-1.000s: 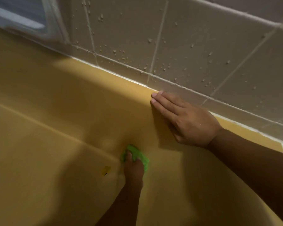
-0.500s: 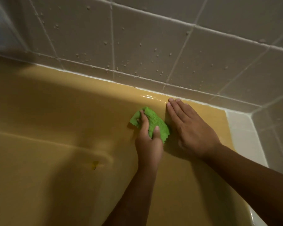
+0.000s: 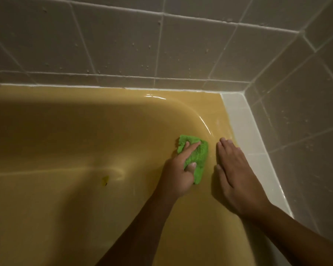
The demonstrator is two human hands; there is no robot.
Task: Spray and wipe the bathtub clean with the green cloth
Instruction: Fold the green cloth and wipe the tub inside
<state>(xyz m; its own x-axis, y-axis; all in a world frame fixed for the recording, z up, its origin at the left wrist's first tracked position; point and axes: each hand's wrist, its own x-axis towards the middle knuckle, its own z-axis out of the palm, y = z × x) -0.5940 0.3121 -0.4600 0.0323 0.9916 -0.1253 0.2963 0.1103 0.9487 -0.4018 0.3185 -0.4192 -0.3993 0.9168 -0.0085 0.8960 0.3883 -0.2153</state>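
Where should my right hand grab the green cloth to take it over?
Grip the cloth by its bunched right edge, coming from the right: that side is bare, while the left hand covers its left part. The right hand lies flat right beside it.

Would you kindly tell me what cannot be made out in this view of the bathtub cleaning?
Head view only:
Bathtub surface under the green cloth and left hand: covered by them.
Small yellowish mark on the tub: too small and dim to identify.
Right hand palm: hidden, lying flat against the tub.
Spray bottle and drain: neither shows in frame.
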